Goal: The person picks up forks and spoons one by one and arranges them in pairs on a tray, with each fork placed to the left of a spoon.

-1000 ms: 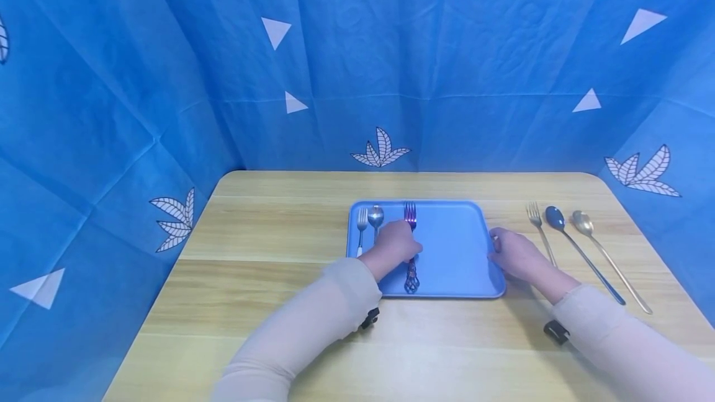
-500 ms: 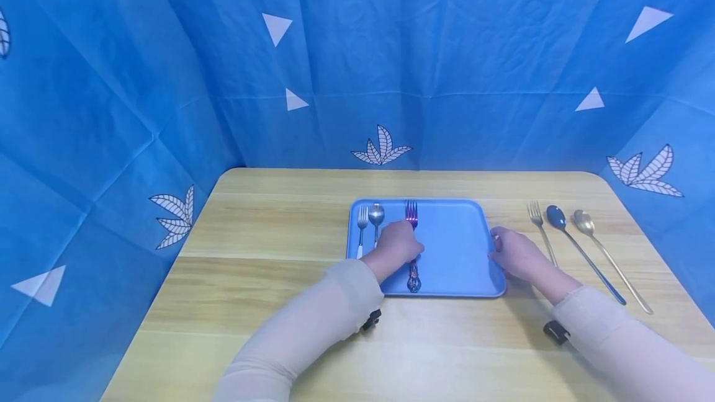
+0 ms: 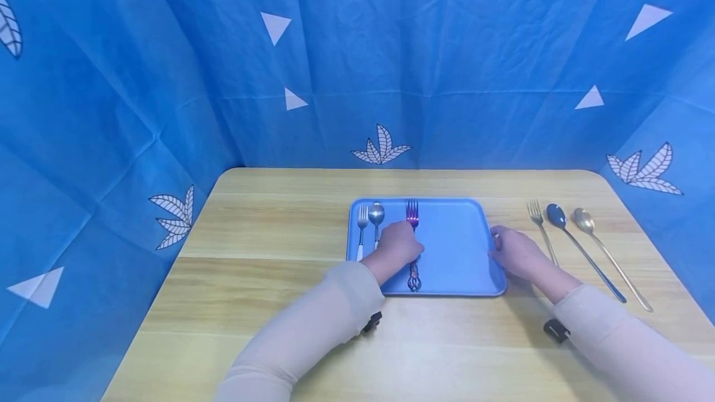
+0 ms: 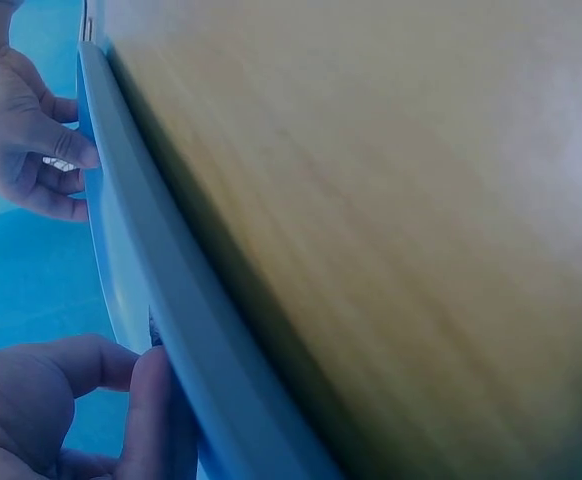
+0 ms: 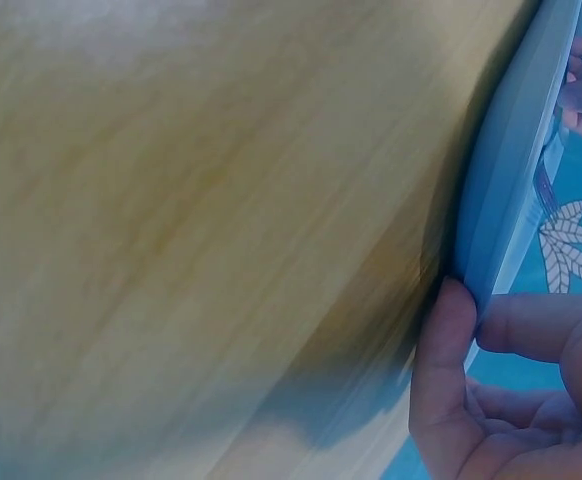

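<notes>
My left hand (image 3: 395, 244) pinches the middle of a purple metallic fork (image 3: 412, 213) with an ornate handle. This fork lies upright in the view, tines away from me, over the blue tray (image 3: 458, 247). Left of it on the tray lie a small fork (image 3: 362, 219) with a pale handle end and a small silver spoon (image 3: 377, 213), its lower handle hidden by my left hand. At the tray's right edge, my right hand (image 3: 518, 254) grips the rim. The right wrist view shows its thumb and finger (image 5: 446, 345) pinching that rim (image 5: 491, 210).
Right of the tray, a gold fork (image 3: 535, 213), a dark blue spoon (image 3: 557, 216) and a gold spoon (image 3: 584, 222) lie side by side on the wooden table (image 3: 268, 228). The right forearm reaches in just below them. A blue patterned curtain (image 3: 475, 79) hangs behind the table's far edge.
Under my left hand, the purple fork has shifted very slightly to the right. My right hand keeps its grip on the tray rim, and the tray stays put.
</notes>
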Demonstrator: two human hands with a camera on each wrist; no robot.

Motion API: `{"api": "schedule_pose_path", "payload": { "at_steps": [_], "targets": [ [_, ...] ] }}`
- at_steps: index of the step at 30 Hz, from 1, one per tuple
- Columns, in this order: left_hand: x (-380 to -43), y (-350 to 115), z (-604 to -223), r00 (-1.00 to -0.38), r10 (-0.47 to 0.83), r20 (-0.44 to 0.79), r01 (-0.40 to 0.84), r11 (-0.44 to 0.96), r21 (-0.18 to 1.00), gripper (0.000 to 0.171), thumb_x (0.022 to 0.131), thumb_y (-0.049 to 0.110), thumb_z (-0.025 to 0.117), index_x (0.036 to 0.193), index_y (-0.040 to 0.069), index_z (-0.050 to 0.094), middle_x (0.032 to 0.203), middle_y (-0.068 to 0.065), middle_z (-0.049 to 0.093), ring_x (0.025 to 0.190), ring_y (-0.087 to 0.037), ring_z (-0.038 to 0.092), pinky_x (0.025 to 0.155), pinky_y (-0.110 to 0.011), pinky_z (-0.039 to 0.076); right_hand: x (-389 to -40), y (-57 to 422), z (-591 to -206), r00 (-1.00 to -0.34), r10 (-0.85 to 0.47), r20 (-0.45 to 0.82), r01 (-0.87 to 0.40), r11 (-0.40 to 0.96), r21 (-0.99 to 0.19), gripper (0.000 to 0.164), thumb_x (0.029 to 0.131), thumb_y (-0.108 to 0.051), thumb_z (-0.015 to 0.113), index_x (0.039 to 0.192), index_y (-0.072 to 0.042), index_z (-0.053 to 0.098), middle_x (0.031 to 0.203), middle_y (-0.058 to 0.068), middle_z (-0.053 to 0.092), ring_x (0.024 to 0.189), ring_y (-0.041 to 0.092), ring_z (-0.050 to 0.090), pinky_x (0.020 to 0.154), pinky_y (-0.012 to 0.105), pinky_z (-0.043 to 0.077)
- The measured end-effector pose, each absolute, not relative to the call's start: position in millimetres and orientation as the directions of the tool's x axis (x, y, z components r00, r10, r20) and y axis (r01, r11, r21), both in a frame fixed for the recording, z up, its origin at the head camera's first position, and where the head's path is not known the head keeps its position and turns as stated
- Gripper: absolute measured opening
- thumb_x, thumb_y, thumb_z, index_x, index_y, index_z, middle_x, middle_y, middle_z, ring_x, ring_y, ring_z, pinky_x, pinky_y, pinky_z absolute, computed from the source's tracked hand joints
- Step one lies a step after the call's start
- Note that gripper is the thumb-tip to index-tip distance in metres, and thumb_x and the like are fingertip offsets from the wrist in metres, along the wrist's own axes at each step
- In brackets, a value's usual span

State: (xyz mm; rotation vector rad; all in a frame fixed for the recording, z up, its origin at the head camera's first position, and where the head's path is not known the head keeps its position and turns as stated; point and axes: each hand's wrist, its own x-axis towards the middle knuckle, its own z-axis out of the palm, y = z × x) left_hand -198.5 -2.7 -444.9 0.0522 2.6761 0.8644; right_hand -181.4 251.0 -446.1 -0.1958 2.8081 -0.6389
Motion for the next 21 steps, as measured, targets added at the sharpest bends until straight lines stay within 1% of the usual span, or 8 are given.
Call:
{"api": "schedule_pose_path", "payload": {
  "at_steps": [6, 13, 21],
  "targets": [
    [-199.0, -2.3, -445.1, -0.944, 0.139, -0.298, -0.065, 0.81, 0.583, 0.028, 0.091, 0.017, 0.069, 0.066, 0.013, 0.056, 0.056, 0.001, 0.046, 0.048, -0.012, 0.046, 0.047, -0.025, 0.039, -181.1, 252.3, -447.0, -0.961, -0.186, -0.207, -0.077, 0.893, -0.444, 0.055, 0.089, -0.006, 0.067, 0.13, 0.021, 0.043, 0.095, 0.024, 0.065, 0.086, 0.037, 0.065, 0.077, 0.052, 0.053],
    [-199.6, -2.3, -444.2, -0.944, 0.137, -0.3, -0.059, 0.825, 0.563, 0.025, 0.092, 0.018, 0.069, 0.069, 0.012, 0.059, 0.063, -0.001, 0.05, 0.053, -0.014, 0.051, 0.051, -0.026, 0.042, -181.1, 251.4, -446.4, -0.961, -0.183, -0.206, -0.075, 0.893, -0.443, 0.055, 0.089, -0.007, 0.067, 0.131, 0.021, 0.043, 0.094, 0.022, 0.065, 0.085, 0.035, 0.064, 0.077, 0.052, 0.053],
    [-199.7, -0.9, -442.6, -0.941, 0.13, -0.314, -0.074, 0.825, 0.561, 0.023, 0.092, 0.018, 0.069, 0.071, 0.012, 0.06, 0.063, -0.001, 0.048, 0.054, -0.014, 0.05, 0.051, -0.027, 0.041, -180.4, 250.6, -445.2, -0.961, -0.185, -0.206, -0.076, 0.892, -0.446, 0.054, 0.089, -0.006, 0.066, 0.13, 0.021, 0.044, 0.096, 0.024, 0.065, 0.088, 0.038, 0.064, 0.08, 0.053, 0.052]
  ]
}}
